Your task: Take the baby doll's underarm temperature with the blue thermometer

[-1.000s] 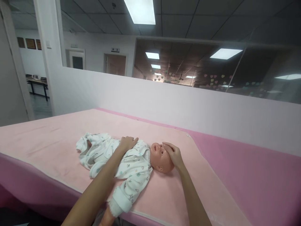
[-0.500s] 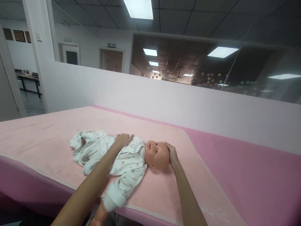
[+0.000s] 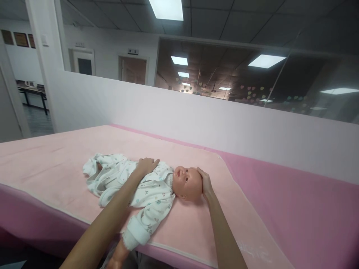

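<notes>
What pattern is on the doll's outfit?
White outfit with small scattered prints, some green, some outlined; it shows best in the current head view.

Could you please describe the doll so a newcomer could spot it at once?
Below the white wall lies a pale pink sheet. On it, under a person's left hand, lies the doll, its head against the right hand. Its bald head and printed white clothing set it apart from the sheet.

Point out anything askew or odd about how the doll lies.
The doll has one bare forearm jutting past the near edge of the pink mat, which looks awkward while its head rests on it. No spill or damage is visible.
</notes>
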`<state>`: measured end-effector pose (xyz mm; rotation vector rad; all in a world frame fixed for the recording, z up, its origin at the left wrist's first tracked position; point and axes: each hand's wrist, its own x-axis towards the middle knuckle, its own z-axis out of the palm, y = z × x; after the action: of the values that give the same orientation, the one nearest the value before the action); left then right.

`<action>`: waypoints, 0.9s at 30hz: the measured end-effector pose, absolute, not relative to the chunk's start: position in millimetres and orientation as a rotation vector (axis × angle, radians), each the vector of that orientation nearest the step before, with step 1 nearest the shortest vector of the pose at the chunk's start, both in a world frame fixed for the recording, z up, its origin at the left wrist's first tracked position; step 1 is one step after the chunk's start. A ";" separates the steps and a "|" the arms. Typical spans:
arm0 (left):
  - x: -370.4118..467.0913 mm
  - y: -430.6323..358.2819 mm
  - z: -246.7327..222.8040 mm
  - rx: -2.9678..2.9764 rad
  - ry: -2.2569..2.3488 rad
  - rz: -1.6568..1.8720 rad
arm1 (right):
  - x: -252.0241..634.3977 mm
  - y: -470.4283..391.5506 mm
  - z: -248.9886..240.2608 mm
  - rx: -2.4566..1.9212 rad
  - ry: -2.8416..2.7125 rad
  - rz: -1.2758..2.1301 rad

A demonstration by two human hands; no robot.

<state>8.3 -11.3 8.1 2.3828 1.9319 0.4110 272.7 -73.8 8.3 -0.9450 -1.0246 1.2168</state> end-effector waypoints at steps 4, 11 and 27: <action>8.4 -13.1 8.6 2.384 1.939 0.402 | 273.7 -71.8 6.0 -0.940 -0.983 1.109; 8.5 -13.2 9.2 2.377 1.955 0.394 | 273.6 -72.7 4.9 -0.887 -1.057 1.201; 8.0 -12.3 9.5 2.385 1.945 0.401 | 280.9 -59.8 -5.7 -0.969 -1.063 1.112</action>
<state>8.0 -12.3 9.5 2.3854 1.9454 0.4009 280.9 -59.8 -5.7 -0.9690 -1.0633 1.1124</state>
